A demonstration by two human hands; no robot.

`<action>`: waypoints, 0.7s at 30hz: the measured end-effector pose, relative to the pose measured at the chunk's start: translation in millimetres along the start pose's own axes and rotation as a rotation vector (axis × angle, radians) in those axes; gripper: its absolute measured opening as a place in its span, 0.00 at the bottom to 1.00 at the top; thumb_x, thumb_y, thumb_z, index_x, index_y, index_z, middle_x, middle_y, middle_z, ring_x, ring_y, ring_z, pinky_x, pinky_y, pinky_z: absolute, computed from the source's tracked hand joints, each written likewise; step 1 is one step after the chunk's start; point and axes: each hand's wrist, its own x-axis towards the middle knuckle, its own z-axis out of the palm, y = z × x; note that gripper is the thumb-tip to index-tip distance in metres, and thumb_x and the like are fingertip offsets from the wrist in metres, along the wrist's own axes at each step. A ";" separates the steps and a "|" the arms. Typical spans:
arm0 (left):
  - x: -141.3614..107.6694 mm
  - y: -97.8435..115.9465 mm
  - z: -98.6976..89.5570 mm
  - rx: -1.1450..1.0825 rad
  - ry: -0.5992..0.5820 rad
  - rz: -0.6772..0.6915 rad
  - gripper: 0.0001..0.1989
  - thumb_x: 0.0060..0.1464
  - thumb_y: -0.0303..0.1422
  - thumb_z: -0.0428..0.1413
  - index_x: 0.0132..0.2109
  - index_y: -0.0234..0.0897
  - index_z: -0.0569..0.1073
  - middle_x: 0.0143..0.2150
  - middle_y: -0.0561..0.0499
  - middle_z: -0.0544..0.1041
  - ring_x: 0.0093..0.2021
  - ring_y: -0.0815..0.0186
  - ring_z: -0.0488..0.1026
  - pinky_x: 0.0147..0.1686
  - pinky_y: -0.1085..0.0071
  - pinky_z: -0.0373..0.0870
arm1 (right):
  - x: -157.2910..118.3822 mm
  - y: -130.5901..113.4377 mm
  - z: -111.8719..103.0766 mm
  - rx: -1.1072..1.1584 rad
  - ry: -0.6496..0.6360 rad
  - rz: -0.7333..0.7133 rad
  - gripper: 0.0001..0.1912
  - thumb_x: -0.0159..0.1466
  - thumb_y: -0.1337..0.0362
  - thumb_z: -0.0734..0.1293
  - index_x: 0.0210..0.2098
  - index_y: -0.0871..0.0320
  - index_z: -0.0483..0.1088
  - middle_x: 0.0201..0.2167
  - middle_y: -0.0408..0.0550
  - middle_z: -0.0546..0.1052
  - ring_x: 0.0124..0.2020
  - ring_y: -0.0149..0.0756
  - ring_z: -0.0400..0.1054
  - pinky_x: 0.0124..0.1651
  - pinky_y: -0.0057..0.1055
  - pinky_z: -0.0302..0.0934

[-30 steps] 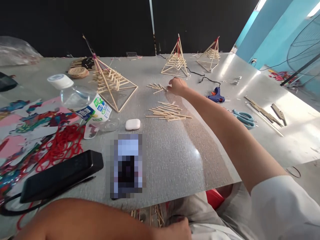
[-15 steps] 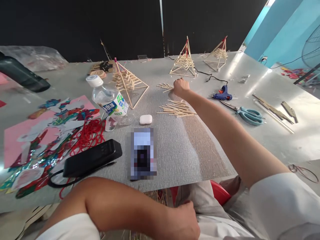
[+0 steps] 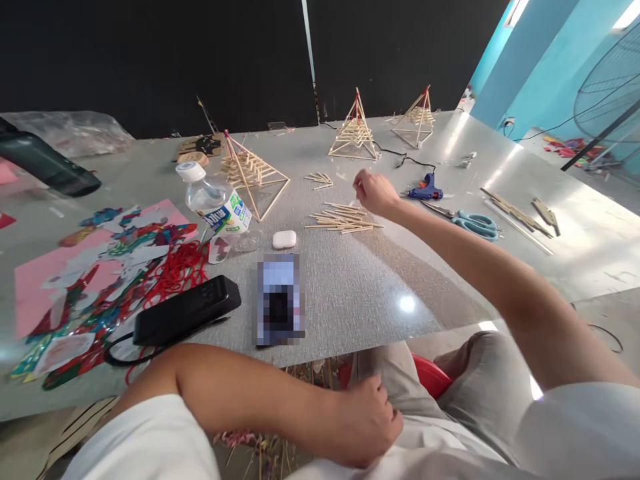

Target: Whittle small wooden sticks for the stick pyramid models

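My right hand (image 3: 375,192) reaches over the table with its fingers curled together. Whatever its fingertips may hold is hidden. Just left of it and nearer to me lies a pile of thin wooden sticks (image 3: 343,219), and a smaller group of short sticks (image 3: 320,179) sits farther left. My left hand (image 3: 370,420) rests on my lap, loosely closed, with nothing seen in it. Pyramid frames made of sticks stand around: one on the left (image 3: 255,177), one at the back (image 3: 354,130) and one at the back right (image 3: 417,120).
To the right lie a blue glue gun (image 3: 427,188), scissors (image 3: 475,225) and wooden strips (image 3: 517,210). A plastic bottle (image 3: 220,207), a white case (image 3: 285,239), a phone (image 3: 280,300), a black power bank (image 3: 187,311) and red cord (image 3: 183,273) are on the left.
My right hand has drawn back from the small group of sticks toward the right. The view has shifted a little; my left hand stays on my lap.
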 end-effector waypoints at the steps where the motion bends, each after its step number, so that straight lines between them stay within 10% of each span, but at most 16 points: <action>1: 2.3 -1.1 -8.7 -0.076 -0.029 -0.007 0.16 0.64 0.42 0.58 0.47 0.31 0.78 0.33 0.41 0.82 0.29 0.56 0.76 0.35 0.59 0.69 | -32.4 2.0 -5.2 0.027 0.003 -0.042 0.15 0.74 0.71 0.57 0.56 0.65 0.69 0.44 0.59 0.82 0.42 0.43 0.75 0.46 0.37 0.68; 6: 20.0 -12.1 -36.8 -1.138 -0.186 -0.367 0.25 0.72 0.50 0.43 0.47 0.38 0.77 0.33 0.44 0.83 0.30 0.58 0.79 0.34 0.63 0.71 | -236.8 9.1 -25.4 0.318 0.150 -0.585 0.08 0.77 0.71 0.60 0.51 0.61 0.70 0.40 0.53 0.79 0.39 0.36 0.73 0.41 0.31 0.68; 10: 32.8 -24.3 -41.7 -1.989 -0.239 -0.557 0.36 0.69 0.59 0.33 0.37 0.36 0.73 0.27 0.46 0.78 0.23 0.64 0.74 0.25 0.68 0.69 | -352.0 5.2 -21.0 0.190 0.136 -0.683 0.13 0.77 0.73 0.56 0.51 0.66 0.71 0.39 0.56 0.80 0.38 0.39 0.71 0.42 0.35 0.70; 16: 28.0 -18.7 -39.2 -1.915 -0.323 -0.507 0.30 0.55 0.63 0.61 0.41 0.39 0.71 0.27 0.54 0.77 0.22 0.69 0.71 0.20 0.73 0.60 | -398.6 -26.3 15.6 0.111 0.152 -0.598 0.12 0.77 0.72 0.58 0.46 0.63 0.73 0.36 0.54 0.80 0.34 0.40 0.69 0.37 0.36 0.68; 21: 20.5 -16.6 -49.9 -1.641 -0.098 -0.602 0.23 0.66 0.55 0.55 0.40 0.38 0.71 0.23 0.59 0.65 0.23 0.72 0.59 0.25 0.72 0.56 | -398.9 -45.8 36.8 0.319 0.140 -0.303 0.16 0.78 0.73 0.53 0.58 0.63 0.68 0.41 0.54 0.80 0.40 0.41 0.71 0.44 0.39 0.71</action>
